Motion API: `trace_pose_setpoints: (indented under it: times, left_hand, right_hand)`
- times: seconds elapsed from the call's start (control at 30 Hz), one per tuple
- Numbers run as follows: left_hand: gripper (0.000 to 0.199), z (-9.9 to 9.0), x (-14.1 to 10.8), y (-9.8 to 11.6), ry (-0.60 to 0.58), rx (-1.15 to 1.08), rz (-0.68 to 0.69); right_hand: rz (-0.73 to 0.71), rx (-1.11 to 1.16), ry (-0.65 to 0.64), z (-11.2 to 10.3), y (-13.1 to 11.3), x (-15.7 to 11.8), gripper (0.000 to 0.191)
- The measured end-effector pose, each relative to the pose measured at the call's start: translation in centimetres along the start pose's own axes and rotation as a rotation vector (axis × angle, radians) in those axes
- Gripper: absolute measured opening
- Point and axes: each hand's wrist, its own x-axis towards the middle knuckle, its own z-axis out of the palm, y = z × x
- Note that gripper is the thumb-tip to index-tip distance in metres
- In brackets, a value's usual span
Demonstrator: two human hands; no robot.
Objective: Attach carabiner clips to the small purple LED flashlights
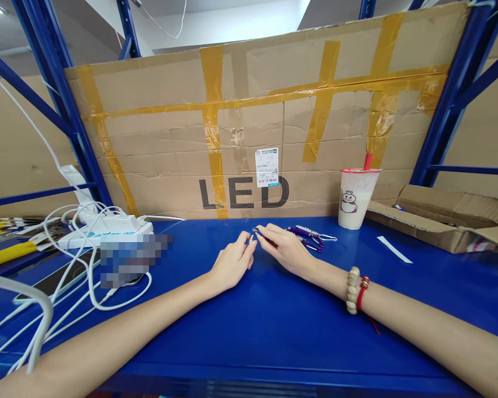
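Note:
My left hand (233, 261) is closed, its thumb and fingers pinching a small silver metal piece (252, 238) whose far part is hidden in the grip. Close beside it, my right hand (289, 250) has its fingertips drawn together at a thin dark-blue loop (255, 230) that meets the silver piece. Both hands are just above the blue tabletop (249, 331). Just beyond the right hand lie several slim purple-and-silver pen-like items (309, 235), some with a wire clip at the end. Their nearer ends are partly covered by my hand.
A drink cup (359, 207) with a red straw stands back right, near a white strip (394, 250) and an open cardboard box (431, 226). At left are a power strip (116, 222), tangled white cables (93, 293) and a phone (60, 276). A taped cardboard sheet (161, 160) closes the back.

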Motion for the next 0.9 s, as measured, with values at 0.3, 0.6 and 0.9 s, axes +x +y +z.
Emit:
trace_pose_setpoints:
  times: [0.3,0.6,0.9]
  left_hand:
    - [0.025,0.1,0.4,-0.8,0.098,-0.011,0.006]
    - [0.009,0.3,0.7,-1.0,0.048,0.046,-0.001]
    - [0.012,0.2,0.8,-1.3,0.131,-0.012,-0.045]
  right_hand:
    - [0.092,0.104,-0.062,-0.3,-0.1,-0.1,0.034]
    - [0.148,0.053,-0.244,-0.9,-0.6,-0.1,0.033]
    - [0.128,0.050,-0.320,-0.8,-0.8,-0.3,0.027]
